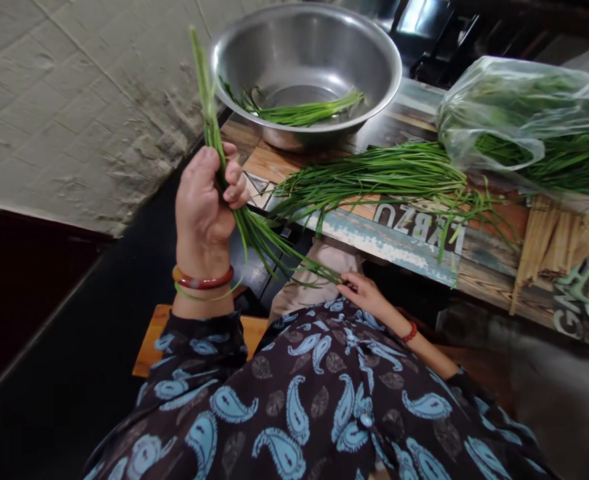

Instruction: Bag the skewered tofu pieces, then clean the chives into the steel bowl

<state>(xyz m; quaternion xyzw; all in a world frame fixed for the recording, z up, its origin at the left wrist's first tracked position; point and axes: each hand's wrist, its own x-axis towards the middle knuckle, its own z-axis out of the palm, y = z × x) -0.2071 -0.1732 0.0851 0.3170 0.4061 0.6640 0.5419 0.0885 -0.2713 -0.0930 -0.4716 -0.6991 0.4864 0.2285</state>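
Note:
My left hand point(209, 190) is wrapped around a bunch of garlic chives point(261, 233), their pale stem ends pointing up and the green leaf tips trailing down to the right. At those tips, my right hand point(364, 291) pinches some leaf ends between thumb and fingers. Just beyond, a larger pile of chives point(374, 172) lies along the table edge, some leaves hanging over it. A steel basin point(309, 40) behind it contains a smaller bunch of chives point(309, 112).
On the right of the patterned table point(414, 243) sits a clear plastic bag point(514, 100) with more greens. Near it lie thin wooden sticks point(559, 243). A pale textured wall point(74, 113) rises close on the left, and a wooden stool point(149, 350) shows below my left arm.

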